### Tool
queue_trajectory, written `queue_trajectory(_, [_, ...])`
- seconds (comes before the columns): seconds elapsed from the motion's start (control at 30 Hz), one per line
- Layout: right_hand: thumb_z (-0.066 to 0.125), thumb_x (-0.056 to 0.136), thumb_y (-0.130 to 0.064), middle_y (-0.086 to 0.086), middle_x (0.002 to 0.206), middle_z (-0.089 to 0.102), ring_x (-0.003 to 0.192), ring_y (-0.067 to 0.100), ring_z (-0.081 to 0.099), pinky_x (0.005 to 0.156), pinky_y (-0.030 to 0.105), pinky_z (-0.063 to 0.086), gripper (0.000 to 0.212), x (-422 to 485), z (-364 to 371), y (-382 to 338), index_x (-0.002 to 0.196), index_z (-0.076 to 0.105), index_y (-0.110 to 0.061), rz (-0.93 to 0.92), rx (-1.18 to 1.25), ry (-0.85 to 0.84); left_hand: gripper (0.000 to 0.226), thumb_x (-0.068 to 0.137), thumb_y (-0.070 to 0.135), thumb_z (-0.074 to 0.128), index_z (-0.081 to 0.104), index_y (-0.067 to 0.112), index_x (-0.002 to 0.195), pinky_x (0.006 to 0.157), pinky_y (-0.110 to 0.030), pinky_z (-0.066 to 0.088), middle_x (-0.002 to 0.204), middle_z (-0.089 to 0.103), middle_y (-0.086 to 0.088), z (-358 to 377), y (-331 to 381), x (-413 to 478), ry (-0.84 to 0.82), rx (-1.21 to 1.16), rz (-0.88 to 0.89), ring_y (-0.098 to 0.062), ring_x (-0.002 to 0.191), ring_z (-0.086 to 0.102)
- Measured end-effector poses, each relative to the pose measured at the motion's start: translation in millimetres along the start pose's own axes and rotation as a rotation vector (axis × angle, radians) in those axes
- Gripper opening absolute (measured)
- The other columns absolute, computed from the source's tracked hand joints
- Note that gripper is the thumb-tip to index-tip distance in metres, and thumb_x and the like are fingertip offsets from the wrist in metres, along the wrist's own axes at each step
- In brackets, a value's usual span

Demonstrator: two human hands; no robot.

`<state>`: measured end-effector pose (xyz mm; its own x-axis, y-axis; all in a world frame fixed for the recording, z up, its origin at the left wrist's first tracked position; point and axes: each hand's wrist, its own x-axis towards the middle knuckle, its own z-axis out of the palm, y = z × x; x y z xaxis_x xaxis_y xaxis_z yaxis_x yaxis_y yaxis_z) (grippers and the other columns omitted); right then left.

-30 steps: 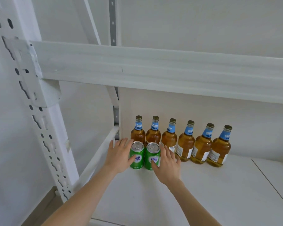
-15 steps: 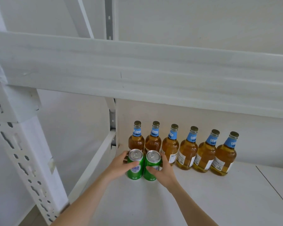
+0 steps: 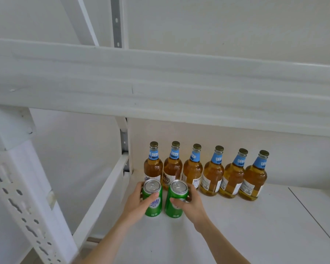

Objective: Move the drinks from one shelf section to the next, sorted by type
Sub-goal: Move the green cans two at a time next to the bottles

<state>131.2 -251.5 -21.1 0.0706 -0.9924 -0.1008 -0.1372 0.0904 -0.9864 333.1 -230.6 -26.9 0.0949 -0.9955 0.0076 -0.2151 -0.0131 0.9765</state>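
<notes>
Since the earlier frames the hands, then flat against the cans, have wrapped round them, and the two cans, which stood touching, now show a narrow gap. The left hand (image 3: 139, 203) grips the left green can (image 3: 155, 208), with its thumb across the white lettering, which seems to read "LAOSHAN". The right hand (image 3: 191, 203) grips the right green can (image 3: 176, 195), hiding most of its label. Both cans stand upright on the white shelf board (image 3: 236, 225) near its left end, just in front of a row of six amber bottles (image 3: 212, 176) along the far wall. The blue neck labels read "BEER" on the left bottles and "BAH" on the right ones. The body labels are too small to read.
</notes>
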Motion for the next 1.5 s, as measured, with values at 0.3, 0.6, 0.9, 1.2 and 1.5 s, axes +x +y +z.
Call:
queue_trajectory(0.3, [0.085, 0.070, -0.013, -0.012, 0.109, 0.067, 0.098, 0.011, 0.063, 0.072, 0.028, 0.051, 0.052, -32, -1, 0, 0.106, 0.057, -0.037, 0.091, 0.140, 0.038, 0.029, 0.084, 0.039, 0.073, 0.057, 0.032, 0.107, 0.071, -0.019, 0.051, 0.104, 0.069, 0.013, 12, -6, -35, 0.158, -0.127, -0.057, -0.003, 0.097, 0.065])
queue_trajectory(0.6, [0.082, 0.074, -0.018, -0.009, 0.108, 0.066, 0.096, 0.011, 0.063, 0.066, 0.026, 0.050, 0.043, -67, -25, -2, 0.103, 0.057, -0.036, 0.124, 0.188, 0.096, 0.015, 0.089, 0.038, 0.067, 0.057, 0.034, 0.099, 0.065, -0.019, 0.048, 0.100, 0.068, 0.013, 21, 4, -64, 0.139, -0.154, -0.118, -0.002, 0.092, 0.064])
queue_trajectory(0.9, [0.080, 0.077, -0.017, -0.005, 0.112, 0.064, 0.100, 0.016, 0.060, 0.079, 0.037, 0.053, 0.044, -101, -68, 5, 0.107, 0.055, -0.036, 0.118, 0.206, 0.150, 0.023, 0.085, 0.045, 0.069, 0.056, 0.035, 0.100, 0.067, -0.020, 0.048, 0.100, 0.066, 0.016, 57, 32, -93, 0.047, -0.099, -0.104, 0.000, 0.093, 0.063])
queue_trajectory(1.2, [0.081, 0.075, -0.018, -0.001, 0.109, 0.067, 0.099, 0.018, 0.064, 0.080, 0.036, 0.055, 0.042, -153, -132, 11, 0.107, 0.058, -0.032, 0.081, 0.202, 0.137, 0.023, 0.085, 0.047, 0.069, 0.058, 0.033, 0.100, 0.067, -0.021, 0.049, 0.099, 0.068, 0.014, 117, 59, -139, 0.069, -0.087, -0.075, -0.003, 0.094, 0.064])
queue_trajectory(1.5, [0.080, 0.075, -0.016, 0.001, 0.109, 0.067, 0.099, 0.020, 0.064, 0.086, 0.040, 0.055, 0.042, -212, -226, 8, 0.109, 0.058, -0.029, 0.036, 0.174, 0.132, 0.026, 0.085, 0.051, 0.068, 0.059, 0.032, 0.101, 0.068, -0.021, 0.049, 0.099, 0.069, 0.013, 200, 87, -197, 0.048, -0.042, -0.040, -0.002, 0.092, 0.064])
